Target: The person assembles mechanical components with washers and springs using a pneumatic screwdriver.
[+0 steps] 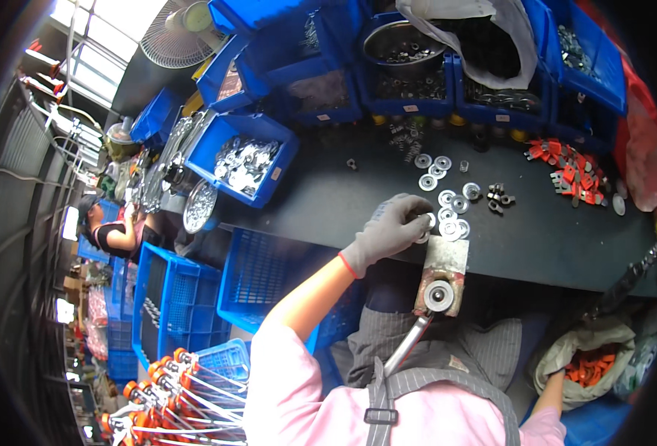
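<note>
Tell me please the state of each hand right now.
Left hand: fingers curled at a metal disc; whether they grip it cannot be told.
Right hand: hidden in the bag of orange parts; open or closed cannot be told.

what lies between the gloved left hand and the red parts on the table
In the head view, silver discs and a cluster of small metal pieces lie there.

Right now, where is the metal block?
The metal block is right of centre in the head view, at the near edge of the table, just below the discs.
</note>
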